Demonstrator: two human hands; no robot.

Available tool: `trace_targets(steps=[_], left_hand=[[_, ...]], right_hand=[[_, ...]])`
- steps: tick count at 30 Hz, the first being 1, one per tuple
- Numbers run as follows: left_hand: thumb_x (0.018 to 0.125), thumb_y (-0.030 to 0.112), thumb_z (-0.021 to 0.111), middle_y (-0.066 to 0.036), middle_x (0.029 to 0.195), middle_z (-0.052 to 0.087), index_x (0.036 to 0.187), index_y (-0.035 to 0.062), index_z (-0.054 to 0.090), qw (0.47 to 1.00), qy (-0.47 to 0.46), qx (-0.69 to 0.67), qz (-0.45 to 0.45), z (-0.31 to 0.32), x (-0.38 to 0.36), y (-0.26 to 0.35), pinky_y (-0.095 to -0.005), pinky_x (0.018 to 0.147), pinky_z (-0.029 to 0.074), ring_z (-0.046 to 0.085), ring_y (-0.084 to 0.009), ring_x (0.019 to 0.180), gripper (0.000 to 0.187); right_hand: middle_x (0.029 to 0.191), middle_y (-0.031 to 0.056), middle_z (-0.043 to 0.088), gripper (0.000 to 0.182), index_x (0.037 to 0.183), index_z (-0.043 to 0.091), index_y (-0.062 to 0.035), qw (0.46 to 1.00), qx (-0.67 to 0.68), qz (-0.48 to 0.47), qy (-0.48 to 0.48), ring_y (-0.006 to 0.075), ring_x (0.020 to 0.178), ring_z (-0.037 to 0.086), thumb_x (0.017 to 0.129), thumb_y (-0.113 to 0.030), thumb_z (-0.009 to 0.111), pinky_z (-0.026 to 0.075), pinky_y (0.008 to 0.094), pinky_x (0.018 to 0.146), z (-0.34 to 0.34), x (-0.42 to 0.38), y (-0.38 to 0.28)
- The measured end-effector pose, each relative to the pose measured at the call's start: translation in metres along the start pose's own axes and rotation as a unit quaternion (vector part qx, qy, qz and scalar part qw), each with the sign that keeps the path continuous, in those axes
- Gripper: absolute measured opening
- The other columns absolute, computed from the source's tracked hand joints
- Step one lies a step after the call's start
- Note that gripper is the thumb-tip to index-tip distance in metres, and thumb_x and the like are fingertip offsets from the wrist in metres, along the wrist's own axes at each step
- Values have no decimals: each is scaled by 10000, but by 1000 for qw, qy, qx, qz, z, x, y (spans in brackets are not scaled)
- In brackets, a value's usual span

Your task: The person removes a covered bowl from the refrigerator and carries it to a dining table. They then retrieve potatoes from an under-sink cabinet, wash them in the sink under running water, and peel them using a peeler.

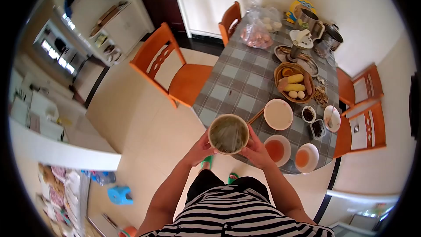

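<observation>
Both hands hold a round bowl (pixel 228 134) of murky greenish liquid in front of the body, at the table's near corner. My left hand (pixel 201 150) grips its left side, and my right hand (pixel 258 149) grips its right side. Just right of it, on the checked tablecloth, stand a pale round bowl (pixel 278 114) and two white bowls with orange-red contents, one (pixel 276 150) nearer my right hand and another (pixel 306 158) farther right. Chopsticks (pixel 256 116) lie beside the pale bowl, partly hidden.
A basket (pixel 285 93) holds corn, eggs and other food. Small dark-filled containers (pixel 318 128), a white bowl (pixel 332 118), plastic bags (pixel 256 33) and a steel pot (pixel 335 37) stand on the table. Orange chairs (pixel 188 81) surround it; a blue stool (pixel 119 195) is lower left.
</observation>
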State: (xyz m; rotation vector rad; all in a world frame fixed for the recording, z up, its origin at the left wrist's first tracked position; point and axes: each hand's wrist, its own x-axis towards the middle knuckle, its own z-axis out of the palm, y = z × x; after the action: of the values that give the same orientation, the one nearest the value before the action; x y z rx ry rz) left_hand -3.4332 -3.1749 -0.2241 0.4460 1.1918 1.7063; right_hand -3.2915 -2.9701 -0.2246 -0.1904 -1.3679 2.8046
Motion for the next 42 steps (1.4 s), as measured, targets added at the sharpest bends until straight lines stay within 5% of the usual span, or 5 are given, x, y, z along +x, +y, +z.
trace_targets(steps=[11,26,29,33,42], left_hand=[[739,60,731,-63,1413,321,1470,199,115,976,-122,109,-143,-99,121,19,-360,1047,335,333,-184,1289,966],[729,13,723,-86,1270,488,1443,124,214,970,-139,154,-129,-135,153,2,-332,970,411,507,-192,1136,884],[744,66,725,-111,1224,489,1386,66,315,971,-36,233,-28,-139,140,-6,-326,929,431,498,-196,1111,761],[816,84,658,-54,1012,525,1131,40,505,929,119,322,141,-135,120,12,-280,799,436,497,-147,884,352],[939,147,499,9,684,476,917,18,548,935,-51,290,197,66,79,0,-198,569,359,427,-62,610,140]], right_hand=[[1462,69,241,852,1468,45,-278,980,65,-57,178,213,1302,337,854,63,528,380,390,1012,-16,77,45],[1470,82,234,882,1470,-11,-216,952,51,-128,274,201,1309,316,843,26,561,344,357,1021,-11,100,85],[1389,108,367,795,1467,66,-126,925,-41,-132,354,196,1233,410,865,-47,578,386,330,979,1,86,94],[928,68,635,224,1077,555,0,892,-180,-52,411,132,853,599,908,-147,545,493,270,767,12,40,97],[809,40,627,237,977,573,-26,841,-25,-159,517,116,746,602,973,-210,423,481,249,685,25,-148,95]])
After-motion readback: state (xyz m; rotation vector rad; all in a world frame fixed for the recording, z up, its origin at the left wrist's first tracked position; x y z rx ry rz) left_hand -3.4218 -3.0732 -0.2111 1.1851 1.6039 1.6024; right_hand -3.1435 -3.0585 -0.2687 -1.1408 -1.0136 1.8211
